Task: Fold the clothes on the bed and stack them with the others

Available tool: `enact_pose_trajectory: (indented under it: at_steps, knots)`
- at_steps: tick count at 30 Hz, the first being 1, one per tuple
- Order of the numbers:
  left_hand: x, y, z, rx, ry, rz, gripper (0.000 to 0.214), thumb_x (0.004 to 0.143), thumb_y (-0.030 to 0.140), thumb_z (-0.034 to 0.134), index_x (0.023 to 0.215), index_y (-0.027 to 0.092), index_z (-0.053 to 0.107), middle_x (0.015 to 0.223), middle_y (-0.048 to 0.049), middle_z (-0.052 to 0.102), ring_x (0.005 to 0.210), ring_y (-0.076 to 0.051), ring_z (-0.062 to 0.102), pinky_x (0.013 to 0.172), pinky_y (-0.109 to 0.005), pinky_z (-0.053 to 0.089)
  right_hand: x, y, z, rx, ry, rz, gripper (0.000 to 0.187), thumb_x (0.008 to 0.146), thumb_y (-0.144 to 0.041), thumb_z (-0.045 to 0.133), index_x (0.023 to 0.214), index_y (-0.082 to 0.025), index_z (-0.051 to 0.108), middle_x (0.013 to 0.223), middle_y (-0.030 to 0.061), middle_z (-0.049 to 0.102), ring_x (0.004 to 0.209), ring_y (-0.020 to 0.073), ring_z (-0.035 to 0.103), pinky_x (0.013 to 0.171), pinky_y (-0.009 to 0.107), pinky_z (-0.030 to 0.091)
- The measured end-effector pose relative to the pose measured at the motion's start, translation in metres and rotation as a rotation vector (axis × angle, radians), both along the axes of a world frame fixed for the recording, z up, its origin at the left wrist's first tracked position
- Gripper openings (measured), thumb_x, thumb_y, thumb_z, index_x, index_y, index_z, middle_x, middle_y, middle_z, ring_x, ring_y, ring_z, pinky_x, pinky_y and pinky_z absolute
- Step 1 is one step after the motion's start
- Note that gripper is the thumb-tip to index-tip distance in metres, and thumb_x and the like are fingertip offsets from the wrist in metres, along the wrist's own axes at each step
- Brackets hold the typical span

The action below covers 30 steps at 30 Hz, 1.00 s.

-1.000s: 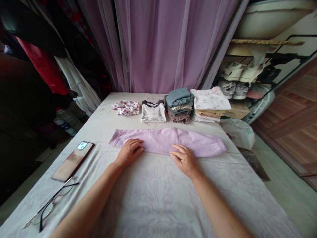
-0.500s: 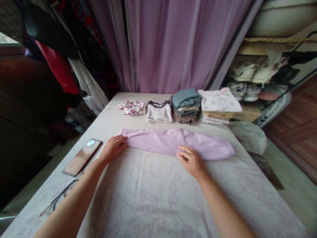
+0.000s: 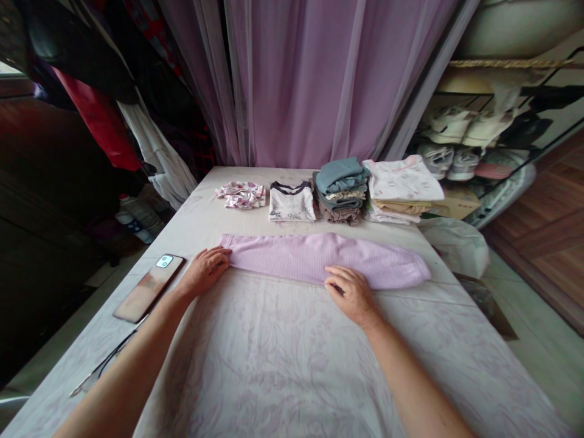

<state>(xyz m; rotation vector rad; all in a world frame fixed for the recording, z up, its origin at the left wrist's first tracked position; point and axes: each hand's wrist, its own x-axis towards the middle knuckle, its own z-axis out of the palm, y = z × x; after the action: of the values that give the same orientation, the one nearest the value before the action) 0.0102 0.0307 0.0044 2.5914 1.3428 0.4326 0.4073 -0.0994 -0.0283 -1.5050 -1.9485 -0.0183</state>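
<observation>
Lilac ribbed pants [image 3: 283, 252], folded lengthwise into a long strip, lie across the tablecloth in front of me. The narrow end points left; the wider, rounded end is at the right. My left hand [image 3: 207, 267] rests on the narrow end with its fingers stretched over the fabric. Along the near edge, right of the middle, my right hand [image 3: 351, 292] has its fingers curled and the thumb drawn in against the cloth. The right fingertips are partly hidden. Left of my left hand lies a phone [image 3: 148, 289], back side up.
Behind the pants stand a crumpled floral garment [image 3: 241, 196], a folded white shirt [image 3: 292, 204], a stack of dark clothes [image 3: 342, 188] and a stack of light clothes [image 3: 404, 181]. Glasses [image 3: 98, 368] lie near my left forearm. Shoes [image 3: 449, 125] fill a rack at right.
My right hand's fingers have drawn closer together at the pants' near edge. The left hand stays on the narrow end. The whole view has shifted slightly.
</observation>
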Motion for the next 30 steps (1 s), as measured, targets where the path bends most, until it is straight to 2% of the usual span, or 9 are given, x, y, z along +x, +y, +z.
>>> enact_pose_trajectory:
  at_steps: [3,6,10,13,17,20,24,27,30]
  knots:
    - [0.002,-0.003,0.005,0.011,0.039,0.016,0.024,0.090,0.041,0.048,0.090,0.024,0.064,0.123,-0.0087,0.069,0.121,-0.027,0.058,0.108,-0.057,0.035,-0.003,-0.002,0.002,-0.009,-0.018,-0.012,0.018,0.087,-0.023,0.054,0.076,-0.025,0.068,0.110,0.0068,0.073,0.105,0.0230,0.065,0.094,0.042,0.047]
    - [0.016,-0.011,0.013,0.066,0.063,0.037,0.021,0.088,0.041,0.053,0.094,0.024,0.066,0.122,-0.0082,0.069,0.123,-0.029,0.057,0.111,-0.061,0.029,-0.004,-0.002,0.001,0.003,-0.013,0.001,0.016,0.088,-0.025,0.055,0.079,-0.025,0.068,0.111,0.0066,0.073,0.105,0.0234,0.064,0.095,0.043,0.047]
    - [0.063,-0.024,0.012,0.062,0.034,-0.061,0.033,0.093,0.042,0.048,0.113,0.022,0.066,0.128,-0.0096,0.066,0.128,-0.029,0.053,0.112,-0.055,0.032,-0.001,0.001,-0.002,0.053,0.033,-0.016,0.020,0.091,-0.028,0.051,0.084,-0.023,0.070,0.107,0.0079,0.073,0.101,0.0221,0.066,0.092,0.039,0.050]
    - [0.107,-0.028,0.003,0.015,0.026,-0.133,0.043,0.097,0.042,0.041,0.131,0.022,0.059,0.141,-0.0095,0.057,0.137,-0.029,0.043,0.114,-0.053,0.030,0.007,0.001,-0.005,0.085,0.032,-0.112,0.027,0.094,-0.028,0.045,0.096,-0.022,0.071,0.110,0.0100,0.072,0.105,0.0216,0.065,0.095,0.037,0.049]
    - [0.143,-0.028,-0.013,0.018,0.067,-0.076,0.051,0.096,0.048,0.043,0.141,0.026,0.050,0.153,-0.0088,0.043,0.143,-0.032,0.033,0.116,-0.057,0.024,0.027,-0.007,-0.010,-0.030,-0.155,-0.309,0.037,0.093,-0.033,0.047,0.125,-0.023,0.063,0.138,0.0120,0.058,0.130,0.0282,0.048,0.107,0.050,0.037]
    - [0.147,-0.027,-0.020,0.054,0.090,-0.036,0.053,0.094,0.052,0.045,0.143,0.031,0.048,0.154,-0.0071,0.041,0.144,-0.032,0.032,0.117,-0.058,0.021,0.046,-0.011,-0.014,-0.148,-0.262,-0.390,0.043,0.094,-0.039,0.046,0.134,-0.026,0.056,0.146,0.0117,0.050,0.135,0.0296,0.042,0.110,0.055,0.030]
    - [0.145,-0.027,-0.020,0.053,0.108,-0.035,0.054,0.094,0.053,0.044,0.143,0.031,0.048,0.154,-0.0080,0.040,0.144,-0.033,0.031,0.116,-0.059,0.021,0.062,-0.008,-0.015,-0.197,-0.281,-0.384,0.044,0.095,-0.040,0.043,0.136,-0.027,0.055,0.147,0.0108,0.050,0.135,0.0284,0.044,0.110,0.055,0.030]
    - [0.145,-0.026,-0.019,0.048,0.093,-0.034,0.055,0.093,0.054,0.045,0.142,0.030,0.049,0.153,-0.0092,0.042,0.144,-0.034,0.032,0.116,-0.061,0.020,0.070,-0.007,-0.012,-0.133,-0.225,-0.347,0.041,0.095,-0.036,0.042,0.131,-0.026,0.060,0.141,0.0104,0.056,0.130,0.0267,0.050,0.108,0.051,0.036]
    - [0.145,-0.025,-0.020,0.059,0.071,-0.045,0.058,0.091,0.057,0.047,0.142,0.030,0.050,0.153,-0.0106,0.043,0.143,-0.036,0.032,0.115,-0.063,0.020,0.082,-0.014,-0.008,0.012,-0.097,-0.314,0.039,0.096,-0.031,0.039,0.123,-0.023,0.066,0.124,0.0106,0.067,0.116,0.0235,0.060,0.101,0.042,0.046]
